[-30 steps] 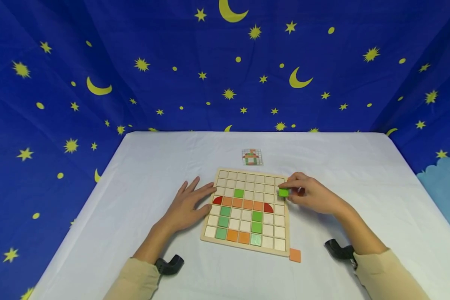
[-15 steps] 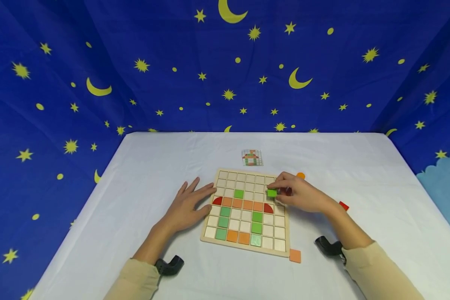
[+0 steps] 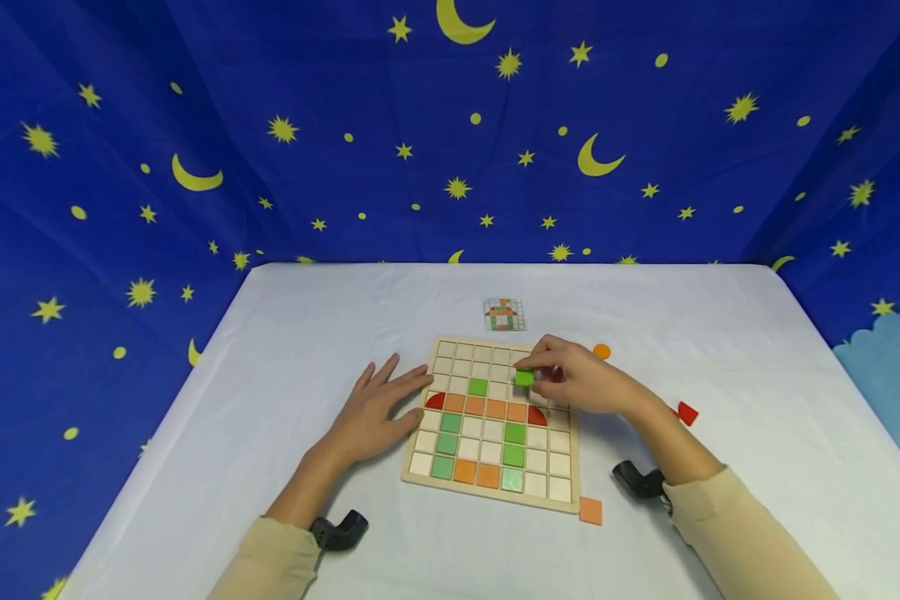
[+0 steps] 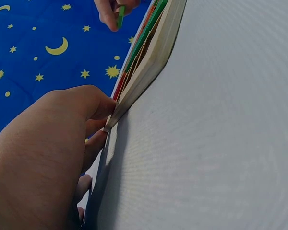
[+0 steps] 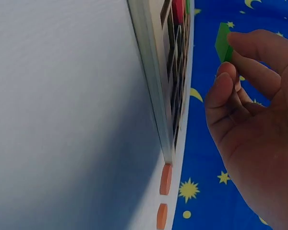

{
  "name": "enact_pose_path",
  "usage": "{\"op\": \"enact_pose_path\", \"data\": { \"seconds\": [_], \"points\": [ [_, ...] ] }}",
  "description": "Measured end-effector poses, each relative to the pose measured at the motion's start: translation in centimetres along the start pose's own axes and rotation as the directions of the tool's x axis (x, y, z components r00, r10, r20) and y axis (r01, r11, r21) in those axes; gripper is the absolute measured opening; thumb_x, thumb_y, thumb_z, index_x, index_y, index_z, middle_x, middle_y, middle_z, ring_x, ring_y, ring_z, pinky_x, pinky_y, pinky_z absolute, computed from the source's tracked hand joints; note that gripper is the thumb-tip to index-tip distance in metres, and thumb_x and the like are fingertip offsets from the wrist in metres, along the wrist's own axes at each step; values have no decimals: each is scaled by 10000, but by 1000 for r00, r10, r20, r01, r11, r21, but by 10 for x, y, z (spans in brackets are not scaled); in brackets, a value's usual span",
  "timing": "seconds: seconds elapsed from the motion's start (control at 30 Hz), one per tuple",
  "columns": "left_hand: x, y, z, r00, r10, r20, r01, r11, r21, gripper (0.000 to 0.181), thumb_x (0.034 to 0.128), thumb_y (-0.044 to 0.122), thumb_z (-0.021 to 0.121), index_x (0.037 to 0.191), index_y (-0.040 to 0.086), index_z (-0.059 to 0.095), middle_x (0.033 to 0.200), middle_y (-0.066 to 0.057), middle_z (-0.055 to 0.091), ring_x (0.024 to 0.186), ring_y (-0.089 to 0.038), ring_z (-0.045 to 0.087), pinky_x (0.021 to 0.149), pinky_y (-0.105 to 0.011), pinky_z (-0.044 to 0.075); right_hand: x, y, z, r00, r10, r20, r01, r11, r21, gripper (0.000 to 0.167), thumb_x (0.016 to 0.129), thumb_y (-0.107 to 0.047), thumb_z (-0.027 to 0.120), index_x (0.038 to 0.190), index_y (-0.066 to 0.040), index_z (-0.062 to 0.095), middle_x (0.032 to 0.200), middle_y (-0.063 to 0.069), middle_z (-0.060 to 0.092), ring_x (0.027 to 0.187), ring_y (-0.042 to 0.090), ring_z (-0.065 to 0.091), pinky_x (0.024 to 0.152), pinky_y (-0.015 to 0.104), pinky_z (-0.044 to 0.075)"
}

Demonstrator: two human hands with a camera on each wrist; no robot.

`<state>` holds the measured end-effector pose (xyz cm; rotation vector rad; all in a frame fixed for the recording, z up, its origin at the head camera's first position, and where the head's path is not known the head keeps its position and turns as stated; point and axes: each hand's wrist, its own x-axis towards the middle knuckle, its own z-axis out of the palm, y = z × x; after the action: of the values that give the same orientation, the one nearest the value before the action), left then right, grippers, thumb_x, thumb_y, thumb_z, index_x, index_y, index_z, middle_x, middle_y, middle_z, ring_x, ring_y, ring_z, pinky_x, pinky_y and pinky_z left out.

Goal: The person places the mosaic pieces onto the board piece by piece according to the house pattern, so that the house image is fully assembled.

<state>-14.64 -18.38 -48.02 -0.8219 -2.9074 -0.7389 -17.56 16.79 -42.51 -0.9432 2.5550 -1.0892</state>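
A wooden grid board [image 3: 487, 495] lies on the table with green, orange and red pieces set in several of its cells. My right hand [image 3: 588, 383] pinches a green square tile [image 3: 524, 378] between thumb and fingers, over the board's upper right part. Seen from the right wrist, that tile [image 5: 223, 43] is tilted and apart from the board. At the board's left edge, my left hand [image 3: 371, 417] rests with fingers spread, fingertips touching the frame. The left wrist view has its thumb and fingers against the board's side [image 4: 151, 67].
A small pattern card [image 3: 504, 315] lies beyond the board. On the right are an orange round piece [image 3: 602, 352], a red piece [image 3: 687, 413] partly behind the forearm, and an orange tile [image 3: 590, 511] at the near corner. A starry blue curtain [image 3: 375, 100] stands behind the white table.
My right hand has moved left with the green tile, from the board's right edge to over its cells. The orange round piece and red piece have come into view. The left hand stays put.
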Motion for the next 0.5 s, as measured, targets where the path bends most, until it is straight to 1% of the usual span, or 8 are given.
{"op": "enact_pose_path", "data": {
  "seconds": [0.23, 0.5],
  "points": [
    [0, 1, -1, 1000, -4, 4, 4, 1000, 2, 487, 936, 397, 560, 1409, 297, 505, 1480, 143, 382, 1443, -247, 139, 1141, -500, 38, 9, -4, 5, 999, -22, 37, 23, 999, -38, 339, 904, -138, 659, 1237, -75, 660, 1041, -11, 552, 787, 142, 515, 654, 277, 475],
    [0, 1, 0, 1000, -3, 7, 3, 1000, -2, 486, 939, 391, 561, 1412, 297, 501, 1481, 141, 380, 1443, -250, 138, 1142, -496, 30, 19, -7, 17, 997, -49, 56, 54, 996, -77, 354, 908, -174, 667, 1246, -69, 652, 1038, -9, 552, 782, 126, 506, 668, 280, 472]
  ]
}}
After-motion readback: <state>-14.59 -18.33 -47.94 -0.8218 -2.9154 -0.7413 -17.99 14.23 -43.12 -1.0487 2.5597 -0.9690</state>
